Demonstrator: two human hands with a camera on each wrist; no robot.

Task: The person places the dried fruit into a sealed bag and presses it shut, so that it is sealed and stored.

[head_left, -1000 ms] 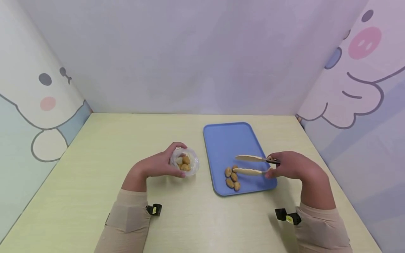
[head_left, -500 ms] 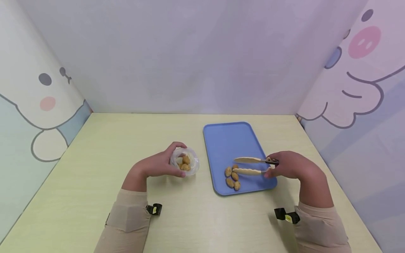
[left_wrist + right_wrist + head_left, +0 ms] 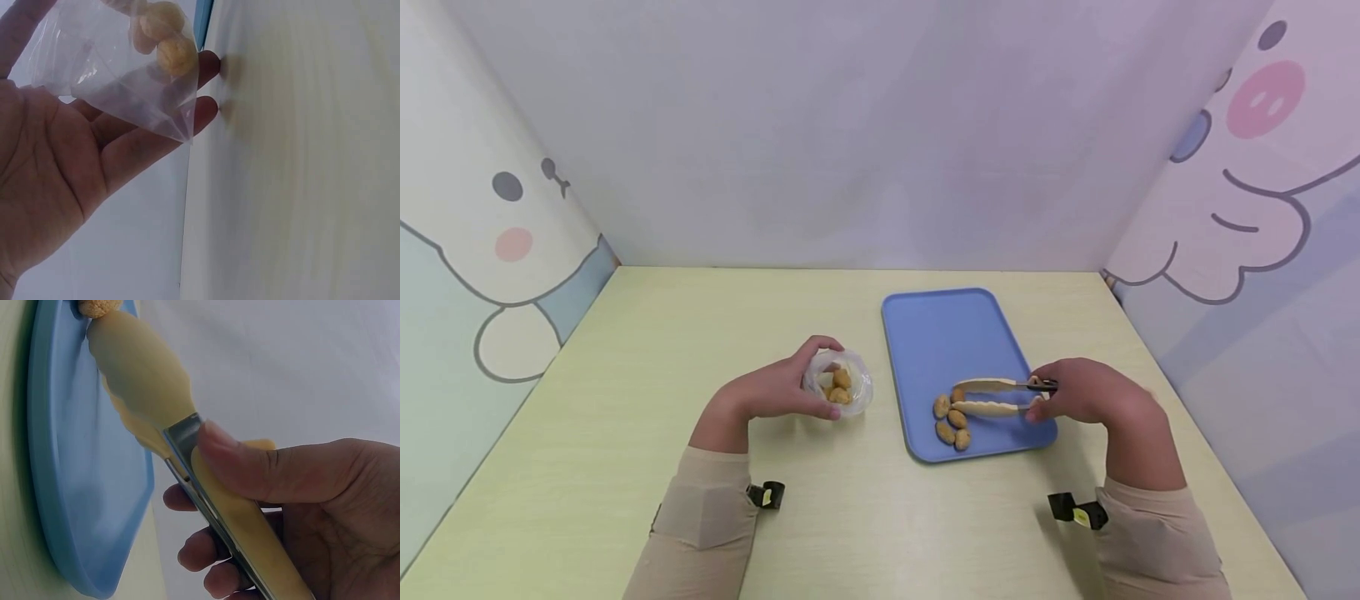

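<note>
My left hand (image 3: 778, 390) holds a clear plastic bag (image 3: 863, 392) with its mouth spread between thumb and fingers. Several golden-brown lumps (image 3: 162, 22) lie inside it. Over the front of the blue tray (image 3: 943, 333), my right hand (image 3: 1086, 390) grips a pair of tongs (image 3: 992, 408) with cream scalloped heads and yellow-sided metal handles. Their tips straddle a brown oval lump (image 3: 958, 395) at the back of a small cluster of similar lumps (image 3: 957, 418). In the right wrist view, a rough-coated lump (image 3: 99, 306) shows right at the tong tips.
The tray stands on a pale wood-grain table (image 3: 880, 525), right of the bag. A plain wall (image 3: 850, 150) rises at the back, and side walls with cartoon animals (image 3: 1262, 100) flank the table. Both forearms wear small black wrist devices (image 3: 769, 495).
The tongs have shifted slightly left, and their two heads have drawn closer together around the rear lump. My left hand and the bag have stayed in place.
</note>
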